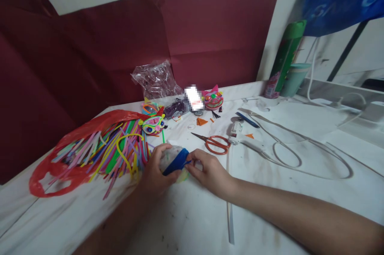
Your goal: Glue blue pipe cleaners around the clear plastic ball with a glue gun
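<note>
A rounded, pale translucent piece with a blue covering is at the centre, above the white table. My left hand wraps round its left side, thumb along the lower edge. My right hand pinches a thin blue strip at the right edge of the blue part. Just beyond the hands lie scissors with orange handles. Left of the hands, colourful fuzzy sticks spread over a red plastic bag. A decorated animal-face piece rests at their upper end.
A white glue gun with a looping cord lies right of the scissors. Behind are a pink animal-face piece, clear plastic wrap and orange scraps. A green can and a teal cup stand back right.
</note>
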A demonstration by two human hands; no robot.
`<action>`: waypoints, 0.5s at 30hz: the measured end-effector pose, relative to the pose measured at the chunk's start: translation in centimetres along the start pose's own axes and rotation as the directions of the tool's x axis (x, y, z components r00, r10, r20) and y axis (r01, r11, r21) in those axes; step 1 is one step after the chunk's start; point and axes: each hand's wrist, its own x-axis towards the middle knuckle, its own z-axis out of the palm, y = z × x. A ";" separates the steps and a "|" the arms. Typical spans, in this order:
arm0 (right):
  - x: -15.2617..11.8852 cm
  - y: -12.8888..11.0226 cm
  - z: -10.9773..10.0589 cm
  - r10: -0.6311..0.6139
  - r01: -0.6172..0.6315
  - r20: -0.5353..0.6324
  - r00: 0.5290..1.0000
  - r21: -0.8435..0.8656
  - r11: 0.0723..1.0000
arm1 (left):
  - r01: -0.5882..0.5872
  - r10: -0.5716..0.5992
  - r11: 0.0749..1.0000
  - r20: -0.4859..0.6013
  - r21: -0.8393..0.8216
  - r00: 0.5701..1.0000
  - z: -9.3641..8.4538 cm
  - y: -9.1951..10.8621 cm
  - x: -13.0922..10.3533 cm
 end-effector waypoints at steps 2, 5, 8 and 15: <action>0.1 0.0 -0.1 -0.018 0.018 -0.005 1.000 -0.006 1.000 | -0.010 0.010 1.000 -0.007 -0.013 1.000 0.1 -0.4 -0.1; 0.2 0.1 -0.1 -0.031 0.031 -0.004 1.000 -0.015 0.999 | -0.056 0.056 0.998 -0.021 -0.028 0.998 0.3 -1.2 -0.1; 0.3 0.1 -0.1 -0.041 0.041 -0.001 0.999 -0.026 0.999 | -0.088 0.087 0.996 -0.029 -0.025 0.996 0.5 -1.6 0.0; 0.1 0.1 -0.2 -0.059 0.059 0.008 0.998 -0.071 0.996 | -0.095 0.092 0.988 -0.028 -0.121 0.995 0.7 -1.4 0.0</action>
